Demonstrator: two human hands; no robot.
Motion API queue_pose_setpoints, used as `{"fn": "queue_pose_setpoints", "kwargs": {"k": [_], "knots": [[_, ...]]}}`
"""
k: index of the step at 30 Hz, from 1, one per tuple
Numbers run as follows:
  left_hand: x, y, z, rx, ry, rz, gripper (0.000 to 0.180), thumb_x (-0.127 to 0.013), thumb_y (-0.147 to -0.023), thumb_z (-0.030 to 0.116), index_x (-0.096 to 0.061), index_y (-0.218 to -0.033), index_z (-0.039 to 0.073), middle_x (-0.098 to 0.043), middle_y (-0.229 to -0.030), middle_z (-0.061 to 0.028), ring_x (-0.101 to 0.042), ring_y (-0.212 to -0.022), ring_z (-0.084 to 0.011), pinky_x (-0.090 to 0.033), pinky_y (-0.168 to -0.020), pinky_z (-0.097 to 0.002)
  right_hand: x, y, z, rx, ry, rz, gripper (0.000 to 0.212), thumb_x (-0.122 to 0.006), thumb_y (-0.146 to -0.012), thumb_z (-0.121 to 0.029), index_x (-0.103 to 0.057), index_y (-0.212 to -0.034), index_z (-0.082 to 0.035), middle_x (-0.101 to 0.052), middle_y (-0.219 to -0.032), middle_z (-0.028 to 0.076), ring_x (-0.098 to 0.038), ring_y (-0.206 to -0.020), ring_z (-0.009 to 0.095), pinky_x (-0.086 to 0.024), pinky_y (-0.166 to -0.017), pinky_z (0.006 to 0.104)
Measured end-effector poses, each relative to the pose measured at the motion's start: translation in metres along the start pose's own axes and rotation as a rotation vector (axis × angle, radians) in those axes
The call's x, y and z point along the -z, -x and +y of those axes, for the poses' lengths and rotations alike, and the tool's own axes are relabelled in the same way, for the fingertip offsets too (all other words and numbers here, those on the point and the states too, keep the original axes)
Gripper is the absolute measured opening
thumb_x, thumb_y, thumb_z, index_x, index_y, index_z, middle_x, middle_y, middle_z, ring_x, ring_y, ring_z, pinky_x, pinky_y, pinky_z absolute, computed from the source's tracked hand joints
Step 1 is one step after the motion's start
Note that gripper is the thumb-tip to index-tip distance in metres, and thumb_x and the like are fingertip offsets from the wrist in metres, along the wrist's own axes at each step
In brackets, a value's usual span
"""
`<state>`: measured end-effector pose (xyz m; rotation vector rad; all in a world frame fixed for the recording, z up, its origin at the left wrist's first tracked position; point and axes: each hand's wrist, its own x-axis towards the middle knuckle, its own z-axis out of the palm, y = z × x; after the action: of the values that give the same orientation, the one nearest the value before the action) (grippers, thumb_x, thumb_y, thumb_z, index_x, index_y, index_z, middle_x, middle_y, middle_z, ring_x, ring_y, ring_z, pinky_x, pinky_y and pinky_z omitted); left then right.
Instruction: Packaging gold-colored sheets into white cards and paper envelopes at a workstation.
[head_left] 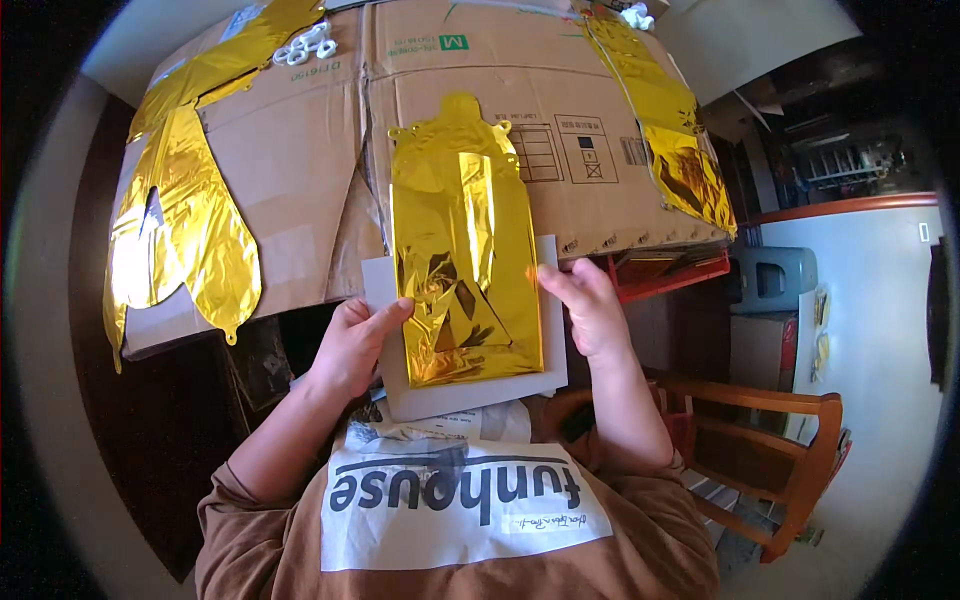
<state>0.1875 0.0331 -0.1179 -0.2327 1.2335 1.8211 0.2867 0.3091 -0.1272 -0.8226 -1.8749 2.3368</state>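
- Cardboard is spanning the upper frame.
- Notched gold foil is lying upper left.
- White rings are resting top left.
- Foil sheet is overlapping upper centre.
- Foil strip is lying upper right.

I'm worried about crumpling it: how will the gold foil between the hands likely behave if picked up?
The gold foil will probably flop, as it looks thin and already creases near its lower end. It is likely light, being nearly flat. Its smooth shine suggests it may slide on the grey board beneath.
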Motion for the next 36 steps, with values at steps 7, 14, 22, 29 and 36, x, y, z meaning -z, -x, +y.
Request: {"fn": "queue_pose_setpoints", "kwargs": {"k": [7,14,22,29,36], "knots": [[0.011,0.000,0.001,0.078,0.043,-0.012,0.024,-0.067,-0.097,0.018,-0.068,-0.111,-0.002,-0.074,-0.105,-0.0105,-0.071,-0.089,-0.0157,-0.058,-0.081,-0.0301,-0.014,0.006,0.008,0.047,-0.093,-0.059,0.020,-0.071,-0.095,-0.015,-0.070,-0.109,0.000,-0.072,-0.104,0.003,-0.063,-0.093,0.008,-0.049,-0.086,0.0234],[-0.008,0.005,0.017,0.115,-0.029,0.030,0.031,-0.063,-0.098,0.021,-0.065,-0.118,-0.003,-0.072,-0.112,-0.0119,-0.071,-0.098,-0.0192,-0.057,-0.087,-0.0347,-0.013,0.015,-0.002,0.026,-0.190,-0.137,0.018,-0.069,-0.095,-0.011,-0.071,-0.112,-0.002,-0.073,-0.107,0.003,-0.065,-0.095,0.008,-0.050,-0.089,0.0243],[-0.008,0.017,0.026,0.081,0.013,-0.016,0.029,-0.068,-0.096,0.020,-0.070,-0.114,-0.002,-0.074,-0.105,-0.0087,-0.071,-0.092,-0.0151,-0.058,-0.081,-0.0313,-0.013,0.027,0.001,0.013,-0.206,-0.183,0.015,-0.069,-0.095,-0.010,-0.073,-0.109,-0.003,-0.074,-0.105,0.003,-0.066,-0.093,0.008,-0.050,-0.087,0.0240],[0.004,0.021,0.022,-0.070,-0.241,-0.032,0.025,-0.067,-0.097,0.018,-0.071,-0.112,-0.002,-0.074,-0.105,-0.0069,-0.069,-0.089,-0.0108,-0.057,-0.079,-0.0267,-0.027,0.038,-0.002,0.202,-0.054,-0.104,0.018,-0.067,-0.099,-0.017,-0.072,-0.108,-0.003,-0.072,-0.098,-0.001,-0.060,-0.088,0.004,-0.048,-0.081,0.0219],[0.007,0.028,0.017,-0.169,-0.217,-0.081,0.032,-0.067,-0.097,0.012,-0.063,-0.124,-0.005,-0.073,-0.105,-0.0069,-0.069,-0.093,-0.0116,-0.056,-0.084,-0.0280,-0.036,0.045,0.003,0.255,-0.028,-0.057,0.033,-0.068,-0.098,-0.013,-0.060,-0.127,-0.001,-0.071,-0.099,0.001,-0.062,-0.091,0.006,-0.049,-0.081,0.0220]]}}
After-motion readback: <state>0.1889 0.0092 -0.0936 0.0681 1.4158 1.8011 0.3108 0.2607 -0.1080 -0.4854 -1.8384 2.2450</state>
